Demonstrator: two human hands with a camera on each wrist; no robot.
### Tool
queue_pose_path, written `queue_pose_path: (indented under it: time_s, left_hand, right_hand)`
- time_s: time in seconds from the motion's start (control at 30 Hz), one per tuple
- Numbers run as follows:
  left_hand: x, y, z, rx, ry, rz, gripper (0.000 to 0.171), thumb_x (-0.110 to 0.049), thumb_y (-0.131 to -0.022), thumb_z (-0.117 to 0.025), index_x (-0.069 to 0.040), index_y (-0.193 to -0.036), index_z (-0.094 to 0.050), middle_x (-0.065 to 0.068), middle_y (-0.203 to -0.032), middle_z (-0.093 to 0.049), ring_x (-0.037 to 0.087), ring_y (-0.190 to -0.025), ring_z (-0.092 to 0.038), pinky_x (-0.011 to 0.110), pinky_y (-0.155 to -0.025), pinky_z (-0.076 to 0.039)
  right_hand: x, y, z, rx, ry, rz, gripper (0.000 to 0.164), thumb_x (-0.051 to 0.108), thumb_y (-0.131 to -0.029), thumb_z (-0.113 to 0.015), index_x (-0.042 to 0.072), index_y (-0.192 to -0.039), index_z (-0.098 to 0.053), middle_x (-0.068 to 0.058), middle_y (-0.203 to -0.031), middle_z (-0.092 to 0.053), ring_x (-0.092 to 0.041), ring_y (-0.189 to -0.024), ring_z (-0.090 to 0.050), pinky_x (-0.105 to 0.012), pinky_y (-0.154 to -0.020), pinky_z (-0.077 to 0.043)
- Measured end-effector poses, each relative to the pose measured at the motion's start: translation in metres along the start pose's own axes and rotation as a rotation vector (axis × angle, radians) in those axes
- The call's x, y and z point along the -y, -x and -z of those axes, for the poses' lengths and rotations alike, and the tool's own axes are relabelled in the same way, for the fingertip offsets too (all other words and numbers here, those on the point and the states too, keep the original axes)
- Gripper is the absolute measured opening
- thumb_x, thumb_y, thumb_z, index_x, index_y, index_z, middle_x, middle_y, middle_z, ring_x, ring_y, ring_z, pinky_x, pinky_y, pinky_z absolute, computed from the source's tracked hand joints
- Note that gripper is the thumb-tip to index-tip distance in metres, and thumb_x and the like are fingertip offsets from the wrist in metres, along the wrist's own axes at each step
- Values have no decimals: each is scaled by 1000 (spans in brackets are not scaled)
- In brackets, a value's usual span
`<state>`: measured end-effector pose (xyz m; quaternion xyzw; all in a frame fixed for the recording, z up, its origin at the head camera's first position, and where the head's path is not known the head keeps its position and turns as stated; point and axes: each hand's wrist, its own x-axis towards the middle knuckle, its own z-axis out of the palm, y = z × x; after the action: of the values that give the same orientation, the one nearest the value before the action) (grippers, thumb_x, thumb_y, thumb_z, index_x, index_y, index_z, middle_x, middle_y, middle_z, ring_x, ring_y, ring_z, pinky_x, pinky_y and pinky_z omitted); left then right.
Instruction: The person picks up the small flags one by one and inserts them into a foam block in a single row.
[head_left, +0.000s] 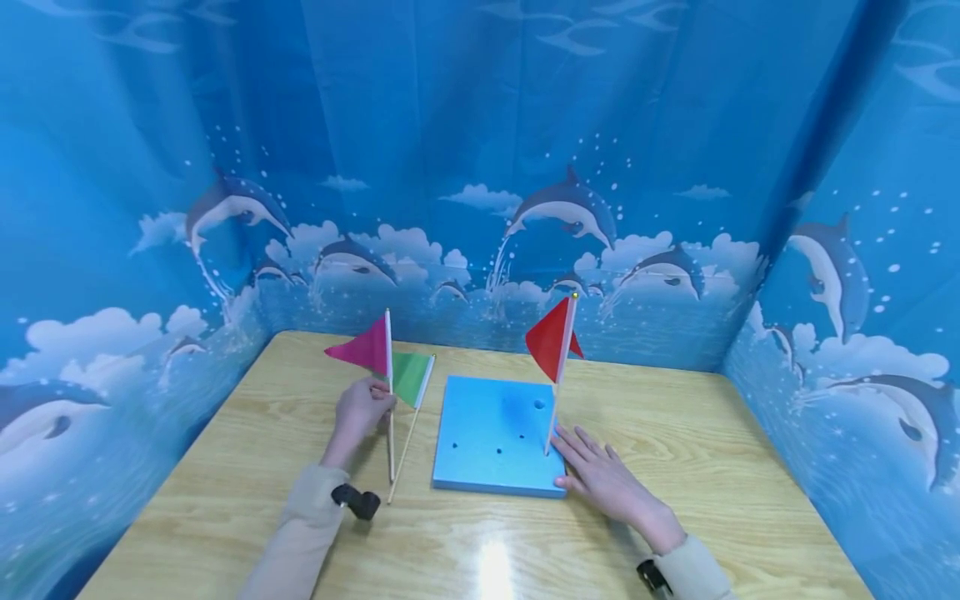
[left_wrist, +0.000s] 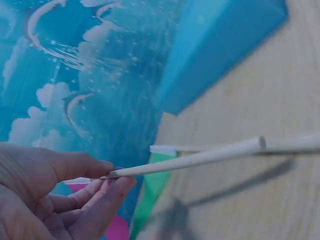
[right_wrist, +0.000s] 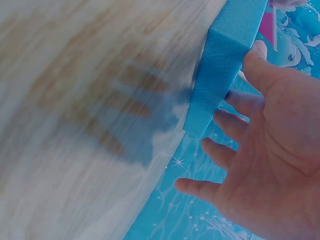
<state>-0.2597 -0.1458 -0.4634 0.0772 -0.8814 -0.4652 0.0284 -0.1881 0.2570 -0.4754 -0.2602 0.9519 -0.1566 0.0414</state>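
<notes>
My left hand [head_left: 364, 408] pinches the wooden stick of a magenta triangular flag [head_left: 367, 348], which stands nearly upright above the table; the left wrist view shows thumb and fingertips on the stick [left_wrist: 200, 159]. Beside it a green flag [head_left: 409, 377] lies on the table, its stick slanting toward the front. A blue foam board [head_left: 480, 408] with several small holes lies in the middle. From its right part rises a red flag [head_left: 551, 340], stick in the board and slightly tilted. My right hand [head_left: 600, 477] rests with spread fingers against the board's right edge.
The wooden table [head_left: 660, 408] reaches back to a blue curtain [head_left: 450, 150] printed with dolphins and clouds, which also closes off both sides. Wrist cameras are strapped on both wrists.
</notes>
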Motion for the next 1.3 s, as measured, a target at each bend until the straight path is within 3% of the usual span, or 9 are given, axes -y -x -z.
queue_pose_path:
  time_s: [0.2, 0.5, 0.73, 0.93, 1.13, 1.3]
  left_hand:
    - [-18, 2, 1, 6, 191, -26, 31, -5, -94, -68, 8, -122, -62, 28, -111, -69, 25, -78, -74, 40, -77, -63]
    - [-48, 4, -14, 7, 350, -130, 31, -5, -94, -71, 4, -122, -63, 25, -110, -69, 30, -88, -73, 30, -71, -64]
    - [-75, 12, -40, -31, 412, -302, 26, -8, -94, -73, -2, -118, -66, 18, -104, -71, 31, -90, -72, 31, -70, -64]
    - [-92, 21, -71, -13, 469, -469, 23, -9, -93, -73, -1, -114, -66, 15, -101, -71, 29, -90, -72, 26, -70, -63]
    - [-98, 27, -96, -15, 528, -533, 22, -9, -92, -75, 0, -110, -67, 15, -98, -73, 30, -89, -74, 26, -69, -63]
    - [-97, 30, -106, -30, 511, -551, 23, -5, -90, -75, 4, -109, -67, 19, -97, -74, 34, -86, -74, 33, -69, -64]
  right_hand:
    - [-5, 0, -5, -39, 16, 27, 66, 48, -103, -52, 13, -157, -38, -15, -162, -34, -47, -147, -28, -81, -106, -26]
    - [0, 0, 0, 16, 9, -13, 66, 44, -104, -53, 11, -158, -35, -15, -164, -29, -46, -150, -22, -79, -110, -22]
    - [1, -1, 2, 45, 13, -47, 67, 46, -105, -51, 12, -159, -33, -12, -166, -26, -43, -152, -19, -78, -112, -21]
    - [1, -1, 2, 41, 17, -45, 66, 44, -104, -52, 12, -159, -34, -12, -166, -26, -43, -152, -19, -78, -111, -21]
    - [1, -2, 1, 45, 21, -56, 66, 44, -104, -53, 13, -159, -34, -12, -166, -26, -44, -152, -20, -78, -112, -21]
    - [0, -2, 1, 51, 15, -68, 67, 47, -104, -52, 14, -159, -34, -11, -166, -26, -44, -152, -19, -78, -112, -20]
